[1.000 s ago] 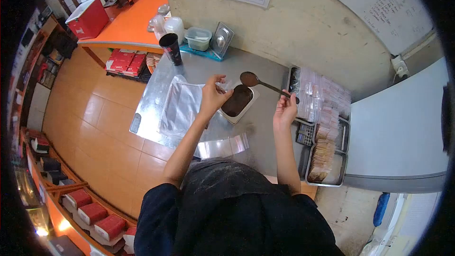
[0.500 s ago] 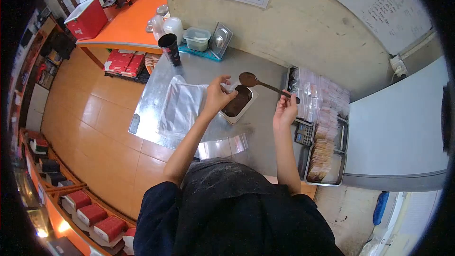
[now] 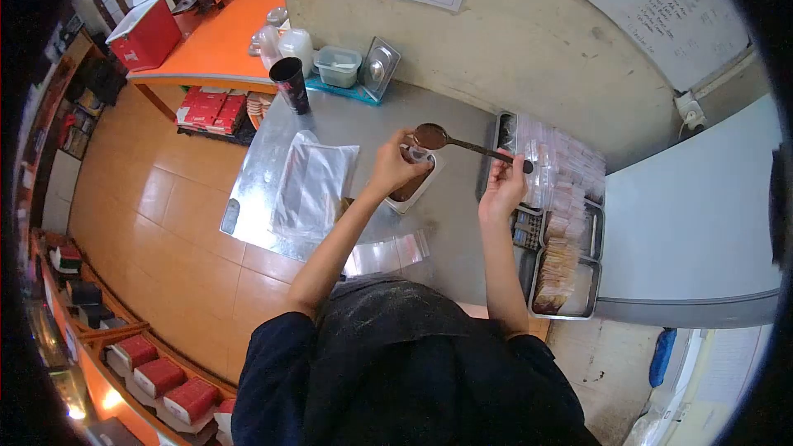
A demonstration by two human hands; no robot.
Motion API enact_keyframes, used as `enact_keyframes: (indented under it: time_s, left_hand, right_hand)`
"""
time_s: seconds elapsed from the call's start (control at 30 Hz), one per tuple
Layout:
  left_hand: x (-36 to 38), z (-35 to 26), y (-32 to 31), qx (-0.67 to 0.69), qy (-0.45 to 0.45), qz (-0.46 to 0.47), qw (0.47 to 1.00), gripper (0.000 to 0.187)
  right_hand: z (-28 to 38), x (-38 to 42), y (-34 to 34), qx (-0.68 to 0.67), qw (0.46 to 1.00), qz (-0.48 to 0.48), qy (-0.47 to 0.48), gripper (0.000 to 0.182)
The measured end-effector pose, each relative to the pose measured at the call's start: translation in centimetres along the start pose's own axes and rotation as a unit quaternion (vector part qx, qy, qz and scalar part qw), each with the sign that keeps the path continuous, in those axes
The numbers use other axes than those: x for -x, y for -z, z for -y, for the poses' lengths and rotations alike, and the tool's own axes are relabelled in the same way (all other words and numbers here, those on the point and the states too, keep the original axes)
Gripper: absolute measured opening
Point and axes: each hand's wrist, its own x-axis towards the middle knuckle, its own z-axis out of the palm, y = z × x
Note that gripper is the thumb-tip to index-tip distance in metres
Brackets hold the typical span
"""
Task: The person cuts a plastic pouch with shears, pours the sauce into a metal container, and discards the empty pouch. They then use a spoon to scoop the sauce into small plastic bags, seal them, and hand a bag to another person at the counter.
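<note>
My right hand (image 3: 502, 187) is closed round the dark handle of a long spoon (image 3: 472, 146). The spoon's bowl is filled with something dark brown and points left, over the table. Just below and beside the bowl, my left hand (image 3: 395, 167) grips a small clear plastic bag (image 3: 420, 154), its shape partly hidden by the fingers. Under that hand stands a pale rectangular tub (image 3: 425, 196) with dark brown contents. Several small clear zip bags (image 3: 387, 254) lie in a row near my apron, and a larger clear plastic bag (image 3: 310, 186) lies flat left of the tub.
Metal trays (image 3: 588, 306) of filled packets line the table's right side, next to a calculator (image 3: 526, 230). A black cup (image 3: 291, 84) and a lidded plastic box (image 3: 337, 66) stand at the back. A white fridge (image 3: 694, 223) is at the right, an orange counter (image 3: 248, 29) at the back left.
The spoon's bowl, now visibly filled, has tipped toward level beside my left hand. My left hand has turned, and the clear bag in it shows more plainly. The view has shifted slightly.
</note>
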Motion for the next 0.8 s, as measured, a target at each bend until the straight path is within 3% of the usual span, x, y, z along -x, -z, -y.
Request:
enact_keyframes:
  time_s: [0.8]
  left_hand:
    - [-0.4, 0.2, -0.7, 0.015, -0.018, 0.004, 1.0, 0.067]
  right_hand:
    - [3.5, 2.0, -2.8, 0.096, 0.983, 0.046, 0.149, 0.044]
